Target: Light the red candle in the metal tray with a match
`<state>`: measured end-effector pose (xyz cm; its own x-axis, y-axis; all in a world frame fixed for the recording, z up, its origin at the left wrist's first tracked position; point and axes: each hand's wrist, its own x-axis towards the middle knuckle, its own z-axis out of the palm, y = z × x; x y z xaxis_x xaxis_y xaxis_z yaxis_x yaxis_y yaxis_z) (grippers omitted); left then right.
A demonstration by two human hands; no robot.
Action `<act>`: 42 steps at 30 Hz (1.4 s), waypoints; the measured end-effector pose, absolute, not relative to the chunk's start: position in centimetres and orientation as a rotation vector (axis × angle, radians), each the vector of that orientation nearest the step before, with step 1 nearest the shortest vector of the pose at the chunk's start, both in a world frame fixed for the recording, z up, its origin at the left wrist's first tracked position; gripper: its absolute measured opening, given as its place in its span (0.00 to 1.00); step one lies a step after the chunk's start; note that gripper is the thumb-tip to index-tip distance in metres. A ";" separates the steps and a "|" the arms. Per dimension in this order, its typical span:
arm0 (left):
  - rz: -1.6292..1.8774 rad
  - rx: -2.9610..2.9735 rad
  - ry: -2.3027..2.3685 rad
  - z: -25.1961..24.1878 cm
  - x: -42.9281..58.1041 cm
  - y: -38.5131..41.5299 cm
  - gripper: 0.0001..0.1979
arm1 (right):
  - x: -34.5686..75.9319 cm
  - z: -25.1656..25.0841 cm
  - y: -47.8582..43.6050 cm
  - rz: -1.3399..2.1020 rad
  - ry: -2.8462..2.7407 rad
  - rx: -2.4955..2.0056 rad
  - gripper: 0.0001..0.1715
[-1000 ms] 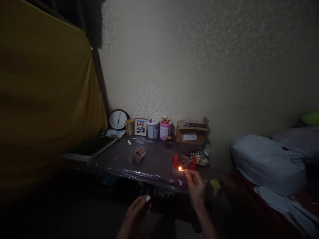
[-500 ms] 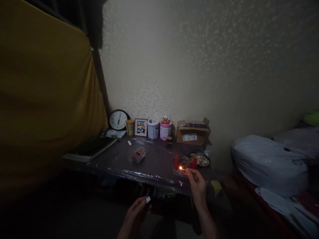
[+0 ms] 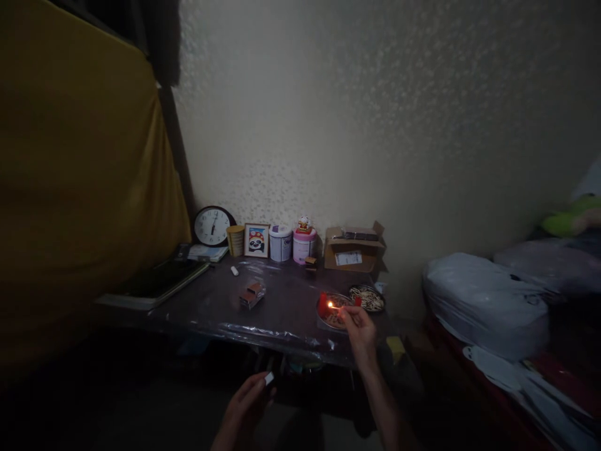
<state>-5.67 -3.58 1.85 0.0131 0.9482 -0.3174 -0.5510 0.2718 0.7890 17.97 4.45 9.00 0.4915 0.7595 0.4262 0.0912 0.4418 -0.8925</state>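
Note:
My right hand (image 3: 360,332) pinches a burning match (image 3: 335,307) over a round dish (image 3: 332,324). The flame is close to a red candle (image 3: 322,304) standing at the dish's left side. Part of a second red candle (image 3: 358,301) shows behind my fingers. Below the table's front edge, my left hand (image 3: 248,398) is closed around a small matchbox (image 3: 269,378), of which only the pale end shows. A dish of matchsticks (image 3: 367,299) stands just behind the candle dish.
On the dark plastic-covered table (image 3: 211,307) lies a wrapped pack of small boxes (image 3: 252,293). Along the wall stand a clock (image 3: 213,226), a panda picture (image 3: 256,240), canisters (image 3: 280,243) and a cardboard box (image 3: 354,254). A yellow curtain (image 3: 89,175) hangs left; white bags (image 3: 483,307) lie right.
My right hand has brought the burning match left, closer to the left red candle. The view has turned slightly right. My left hand keeps its hold on the matchbox.

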 end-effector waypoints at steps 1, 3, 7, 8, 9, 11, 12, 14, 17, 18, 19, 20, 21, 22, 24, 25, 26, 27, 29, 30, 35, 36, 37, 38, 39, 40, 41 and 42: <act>1.267 0.513 0.976 1.4 -5.6 -3.3 0.18 | 18.0 9.1 4.7 0.512 -0.991 -1.048 0.13; 1.280 0.500 0.989 0.7 -5.5 -2.9 0.19 | 18.1 9.3 5.2 0.514 -0.996 -1.052 0.13; 1.279 0.498 1.003 0.1 -5.6 -2.7 0.20 | 18.0 9.7 6.1 0.496 -0.990 -1.070 0.14; 1.279 0.500 1.001 0.2 -5.7 -2.8 0.20 | 18.0 9.8 6.3 0.487 -0.986 -1.076 0.14; 1.275 0.507 0.988 0.3 -5.8 -2.8 0.19 | 17.9 9.9 6.5 0.479 -0.982 -1.081 0.14; 1.263 0.528 0.953 0.6 -6.0 -3.0 0.18 | 17.8 10.0 6.8 0.465 -0.975 -1.092 0.15; 1.251 0.539 0.937 0.7 -6.1 -3.0 0.17 | 17.7 10.0 7.0 0.459 -0.974 -1.096 0.15; 1.230 0.546 0.944 0.7 -6.2 -3.0 0.17 | 17.5 10.0 7.3 0.451 -0.970 -1.102 0.16; 1.245 0.512 0.980 0.3 -6.1 -2.8 0.17 | 17.2 9.9 7.7 0.441 -0.965 -1.106 0.17; 1.256 0.500 0.980 0.1 -6.0 -2.7 0.17 | 17.2 9.8 7.9 0.437 -0.963 -1.107 0.18; 1.265 0.492 0.978 0.0 -6.0 -2.6 0.17 | 17.1 9.8 8.1 0.432 -0.962 -1.109 0.18; 1.264 0.491 0.972 -0.2 -5.9 -2.5 0.17 | 17.1 9.7 8.2 0.428 -0.962 -1.110 0.18; 1.261 0.493 0.970 -0.2 -5.9 -2.5 0.17 | 17.1 9.7 8.4 0.425 -0.964 -1.110 0.18; 1.256 0.493 0.973 -0.2 -5.9 -2.5 0.17 | 17.1 9.6 8.5 0.423 -0.964 -1.111 0.18; 1.248 0.482 0.979 -0.1 -5.9 -2.6 0.18 | 17.1 9.4 8.8 0.417 -0.960 -1.114 0.18; 1.243 0.475 0.980 0.0 -5.9 -2.6 0.19 | 17.1 9.3 9.0 0.415 -0.956 -1.117 0.18; 1.239 0.469 0.979 0.2 -5.9 -2.6 0.19 | 17.1 9.1 9.2 0.414 -0.952 -1.119 0.18; 1.236 0.469 0.976 0.2 -5.9 -2.7 0.19 | 17.1 9.0 9.4 0.415 -0.949 -1.121 0.18; 1.239 0.470 0.964 0.3 -5.9 -2.6 0.19 | 17.1 8.7 9.8 0.424 -0.946 -1.123 0.18; 1.239 0.468 0.962 0.2 -5.9 -2.6 0.19 | 17.1 8.6 9.9 0.428 -0.945 -1.124 0.17; 1.235 0.447 0.954 -0.5 -6.0 -2.1 0.18 | 17.2 8.3 10.3 0.443 -0.941 -1.138 0.16; 1.237 0.448 0.951 -0.6 -6.1 -2.1 0.18 | 17.2 8.2 10.3 0.445 -0.941 -1.140 0.16; 1.235 0.450 0.952 -0.7 -6.1 -2.0 0.18 | 17.2 8.2 10.3 0.447 -0.939 -1.141 0.16; 1.231 0.457 0.956 -0.8 -6.1 -2.0 0.19 | 17.2 8.2 10.4 0.448 -0.937 -1.142 0.16; 1.226 0.464 0.958 -0.8 -6.1 -2.0 0.19 | 17.2 8.2 10.4 0.449 -0.935 -1.143 0.17; 1.227 0.469 0.956 -0.8 -6.1 -2.0 0.19 | 17.2 8.2 10.3 0.449 -0.934 -1.144 0.17; 1.231 0.469 0.954 -0.8 -6.1 -2.0 0.19 | 17.2 8.2 10.3 0.449 -0.933 -1.144 0.17; 1.235 0.466 0.954 -0.8 -6.1 -2.1 0.19 | 17.2 8.1 10.3 0.449 -0.932 -1.143 0.17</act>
<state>-6.13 -2.06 -0.83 0.0287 0.9344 -0.3552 -0.5797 0.3051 0.7556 17.20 10.35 8.14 0.5631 0.7261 0.3946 0.1444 0.3837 -0.9121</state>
